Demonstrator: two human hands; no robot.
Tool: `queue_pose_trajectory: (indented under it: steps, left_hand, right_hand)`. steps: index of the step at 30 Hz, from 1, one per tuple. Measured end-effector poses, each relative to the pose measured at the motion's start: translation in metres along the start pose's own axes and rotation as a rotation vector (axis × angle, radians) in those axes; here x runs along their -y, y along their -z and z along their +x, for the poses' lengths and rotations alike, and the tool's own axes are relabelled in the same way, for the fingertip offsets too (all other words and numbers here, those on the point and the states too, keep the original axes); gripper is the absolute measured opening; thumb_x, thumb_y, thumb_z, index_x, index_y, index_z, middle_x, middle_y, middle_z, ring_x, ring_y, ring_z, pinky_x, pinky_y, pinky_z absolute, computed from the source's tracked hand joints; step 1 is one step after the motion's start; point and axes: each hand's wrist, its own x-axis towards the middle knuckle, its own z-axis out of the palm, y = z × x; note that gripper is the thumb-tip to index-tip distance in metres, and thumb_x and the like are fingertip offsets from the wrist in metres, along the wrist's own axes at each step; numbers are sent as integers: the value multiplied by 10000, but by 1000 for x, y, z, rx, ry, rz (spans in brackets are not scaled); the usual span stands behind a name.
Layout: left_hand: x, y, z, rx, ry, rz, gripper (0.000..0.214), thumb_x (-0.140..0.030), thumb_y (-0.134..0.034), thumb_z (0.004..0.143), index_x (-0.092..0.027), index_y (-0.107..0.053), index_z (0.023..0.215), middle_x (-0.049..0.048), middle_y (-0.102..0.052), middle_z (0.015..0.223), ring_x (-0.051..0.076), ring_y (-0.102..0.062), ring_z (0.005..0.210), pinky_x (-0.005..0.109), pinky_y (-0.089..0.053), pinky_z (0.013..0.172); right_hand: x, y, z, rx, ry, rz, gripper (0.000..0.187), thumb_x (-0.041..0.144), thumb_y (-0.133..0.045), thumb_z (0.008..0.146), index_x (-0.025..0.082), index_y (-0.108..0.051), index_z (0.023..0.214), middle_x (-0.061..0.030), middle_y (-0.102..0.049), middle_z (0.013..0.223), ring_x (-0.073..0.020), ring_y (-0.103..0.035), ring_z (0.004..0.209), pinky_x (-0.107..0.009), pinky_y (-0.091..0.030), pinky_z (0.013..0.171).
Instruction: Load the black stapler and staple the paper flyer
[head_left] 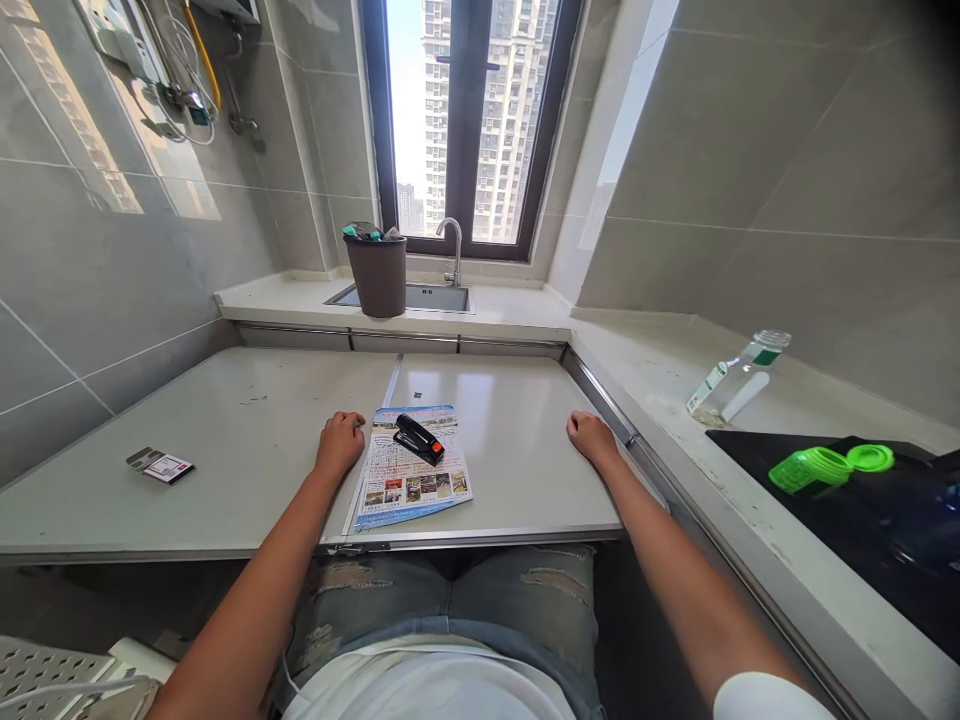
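Observation:
My left hand (341, 442) rests on the table just left of a printed leaflet (382, 490), its fingers curled in and nothing visible in them. On the leaflet lies a black stapler (418, 440) with an orange-red patch at its near end. My right hand (591, 437) is a loose fist on the table's right side, apart from the leaflet, and I see nothing in it. Beyond the leaflet sits a tiny dark piece (418, 395), too small to name. A small flat packet with a printed label (160, 466) lies far to the left.
The white table (247, 440) has a metal-edged seam. Behind it, a brown bin (377, 275) stands by the sink (442, 298) and tap (453, 250). On the right counter are a clear bottle (739, 380), a black hob (832, 510) and an open green container (810, 470).

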Motion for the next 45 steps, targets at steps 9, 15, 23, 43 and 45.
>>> queue_pose_trajectory:
  steps: [9,15,23,43,45]
  left_hand:
    - [0,0,0,7,-5,19,356,-151,-477,903,-176,-724,1158,154,-660,1253,325,-601,1205,418,-476,1043]
    - [2,-1,1,5,-6,26,341,-158,-493,905,-179,-728,1152,153,-657,1251,322,-609,1187,416,-479,1039]
    - [3,-2,2,6,-7,23,360,-142,-481,913,-159,-731,1172,158,-654,1258,328,-606,1185,435,-485,1042]
    - [5,-3,3,-7,-27,8,351,-141,-499,900,-157,-739,1156,167,-660,1248,338,-610,1183,449,-492,1038]
    - [5,-3,3,-6,-30,3,349,-140,-501,898,-160,-742,1150,167,-661,1239,337,-610,1181,449,-494,1039]
  right_hand:
    - [-2,-3,1,-20,7,-21,305,266,-452,1057,183,-742,1018,-130,-762,1102,-215,-700,962,-281,-389,718]
    - [-3,-4,1,-23,11,-16,306,264,-452,1056,175,-743,1017,-128,-762,1085,-216,-697,953,-289,-384,715]
    - [0,-2,0,-11,-13,7,305,259,-462,1053,166,-753,1037,-135,-758,1092,-213,-689,969,-276,-398,749]
    - [278,-8,-41,185,456,901,386,519,-568,1035,245,-642,1297,-81,-717,1308,-236,-661,1209,-364,-491,1046]
    - [300,-12,-47,233,423,895,440,485,-716,948,263,-626,1317,-65,-723,1305,-250,-669,1198,-364,-502,1024]
